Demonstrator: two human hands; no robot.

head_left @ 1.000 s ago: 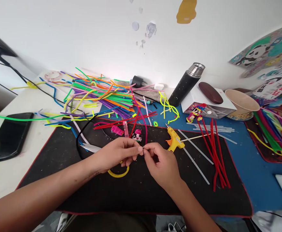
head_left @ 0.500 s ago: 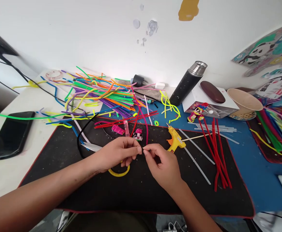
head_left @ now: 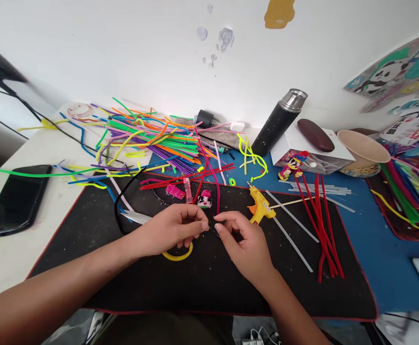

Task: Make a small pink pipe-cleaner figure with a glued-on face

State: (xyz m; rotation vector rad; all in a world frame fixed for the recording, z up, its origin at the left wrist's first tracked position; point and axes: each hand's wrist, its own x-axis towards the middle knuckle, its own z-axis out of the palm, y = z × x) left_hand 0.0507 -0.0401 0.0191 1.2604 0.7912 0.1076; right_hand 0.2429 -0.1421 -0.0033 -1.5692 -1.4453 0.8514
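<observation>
Over the black mat [head_left: 180,292], my left hand [head_left: 180,225] pinches a thin black strand [head_left: 213,230] between thumb and forefinger. The strand is too fine and dark to tell whether it is wire or a pipe cleaner. My right hand [head_left: 243,242] is close beside it, thumb and forefinger apart around the strand's free end. Beneath the left hand lie scissors [head_left: 136,218]; their blade and a yellow handle show. Just beyond the hands sits a small doll head [head_left: 204,199] with a pink top, beside a pink fuzzy piece [head_left: 175,191].
A yellow glue gun [head_left: 261,206] lies right of the hands, near clear glue sticks [head_left: 294,244] and red pipe cleaners [head_left: 326,235]. Many coloured pipe cleaners [head_left: 155,139] are heaped behind. A black flask [head_left: 279,122] stands at the wall. At left lies a phone [head_left: 17,201].
My right thumb and forefinger have parted and drawn slightly away from the left fingertips. A thin strand now shows between the hands. My left hand keeps its pinch.
</observation>
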